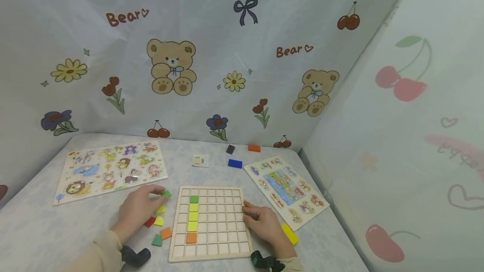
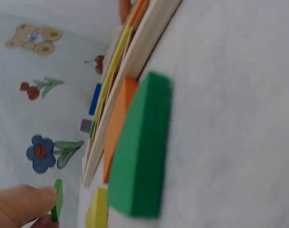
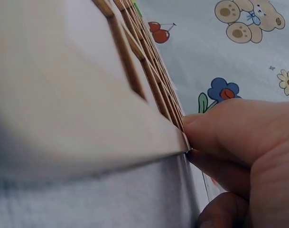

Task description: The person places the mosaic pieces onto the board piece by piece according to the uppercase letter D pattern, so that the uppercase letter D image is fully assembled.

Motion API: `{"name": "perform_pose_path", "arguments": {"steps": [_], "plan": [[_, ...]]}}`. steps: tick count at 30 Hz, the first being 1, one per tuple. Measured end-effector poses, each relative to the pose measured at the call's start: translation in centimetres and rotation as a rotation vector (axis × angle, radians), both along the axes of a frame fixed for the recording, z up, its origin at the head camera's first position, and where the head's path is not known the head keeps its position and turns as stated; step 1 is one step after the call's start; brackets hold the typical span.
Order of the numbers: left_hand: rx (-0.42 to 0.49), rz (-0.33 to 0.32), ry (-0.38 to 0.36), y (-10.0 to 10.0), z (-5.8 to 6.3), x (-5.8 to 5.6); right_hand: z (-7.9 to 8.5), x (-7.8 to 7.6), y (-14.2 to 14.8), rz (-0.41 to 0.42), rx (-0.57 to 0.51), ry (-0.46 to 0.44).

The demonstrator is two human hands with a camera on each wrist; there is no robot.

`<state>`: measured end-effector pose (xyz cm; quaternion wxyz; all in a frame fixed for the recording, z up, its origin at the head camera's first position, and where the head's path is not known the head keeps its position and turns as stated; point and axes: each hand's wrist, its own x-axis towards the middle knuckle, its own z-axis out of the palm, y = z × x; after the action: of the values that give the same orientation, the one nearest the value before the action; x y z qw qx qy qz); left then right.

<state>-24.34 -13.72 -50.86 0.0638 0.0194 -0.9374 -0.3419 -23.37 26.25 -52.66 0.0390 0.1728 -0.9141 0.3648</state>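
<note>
A wooden grid board (image 1: 223, 224) lies on the table before me. One column near its left side holds a green tile (image 1: 194, 199), three yellow tiles (image 1: 193, 216) and an orange tile (image 1: 191, 237). Left of the board, my left hand (image 1: 138, 207) pinches a small green tile (image 2: 59, 202) between thumb and finger. Beneath and beside that hand lie loose tiles: yellow ones (image 1: 159, 221), a red one (image 1: 149, 222), an orange one (image 1: 166, 233) and a darker green one (image 1: 156, 240). My right hand (image 1: 266, 223) grips the board's right edge, thumb and fingers at the rim.
An animal picture board (image 1: 113, 167) occupies the back left, and another puzzle board (image 1: 285, 190) sits at the right. A yellow block (image 1: 290, 234) is by my right wrist. Blue (image 1: 235, 163), dark (image 1: 230, 149) and orange-red (image 1: 254, 148) blocks lie behind the grid, near a small printed card (image 1: 201, 160).
</note>
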Motion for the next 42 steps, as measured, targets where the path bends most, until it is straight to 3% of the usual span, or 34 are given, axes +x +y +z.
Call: {"name": "perform_pose_path", "arguments": {"steps": [7,13,27,34,42], "plan": [[-0.045,-0.189,0.028,4.2,2.0,1.0,0.1,0.1,-0.1,0.002,-0.001,0.0],[-0.06,-0.293,0.039,6.7,2.6,0.1,0.2,0.2,-0.3,-0.009,0.001,0.002],[-0.069,-0.384,0.057,8.3,1.0,-2.7,0.1,0.1,-0.3,-0.024,-0.003,-0.035],[-0.095,-0.387,0.078,8.5,0.1,-2.9,0.2,0.1,-0.3,-0.008,-0.006,-0.035],[-0.103,-0.364,0.11,8.7,0.2,-3.0,0.4,0.1,-0.3,-0.013,0.0,-0.028]]}}
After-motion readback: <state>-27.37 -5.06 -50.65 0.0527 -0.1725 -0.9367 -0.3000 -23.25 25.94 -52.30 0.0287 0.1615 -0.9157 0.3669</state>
